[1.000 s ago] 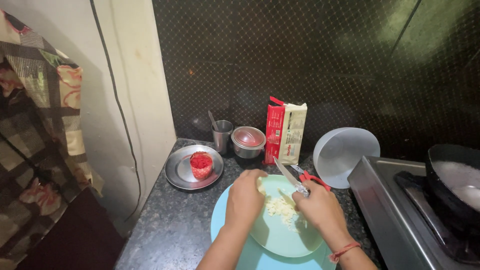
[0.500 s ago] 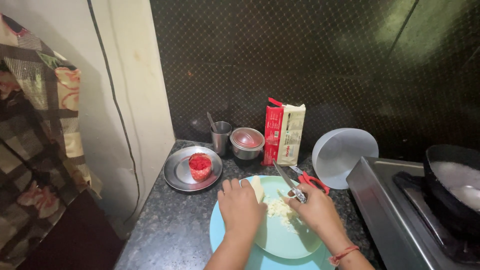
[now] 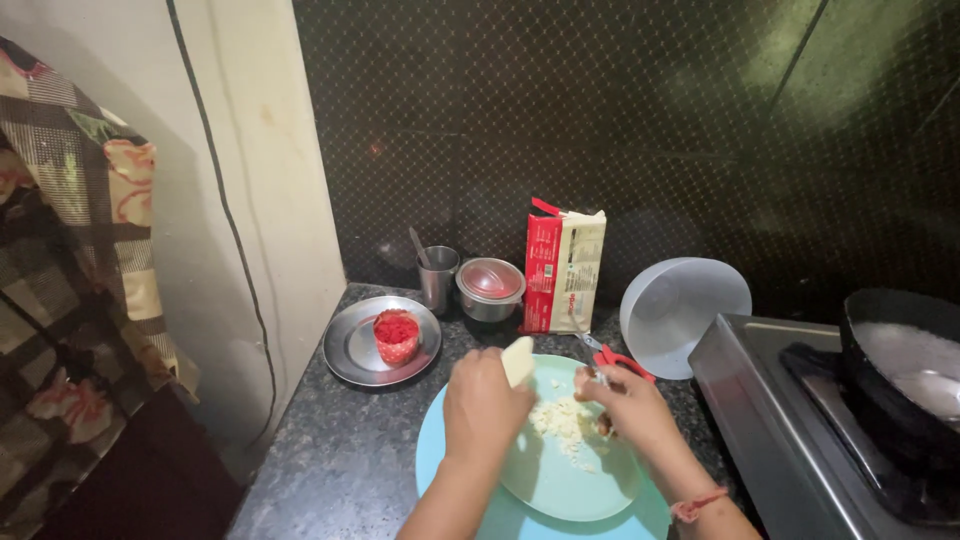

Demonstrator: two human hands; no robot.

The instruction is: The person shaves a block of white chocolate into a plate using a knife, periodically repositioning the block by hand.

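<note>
Over the near middle of the dark speckled tabletop (image 3: 340,450), seen from the head camera, the left hand (image 3: 483,405) is closed around a pale wedge of cheese (image 3: 517,360), tilted above a light green plate (image 3: 560,470) resting on a blue plate (image 3: 450,470). Just right, the right hand (image 3: 625,400) grips a red-handled tool (image 3: 610,360) over the grated pile (image 3: 562,420). Farther left, a steel plate (image 3: 350,350) carries a red cup (image 3: 396,336); a black pan (image 3: 900,370) sits far right.
</note>
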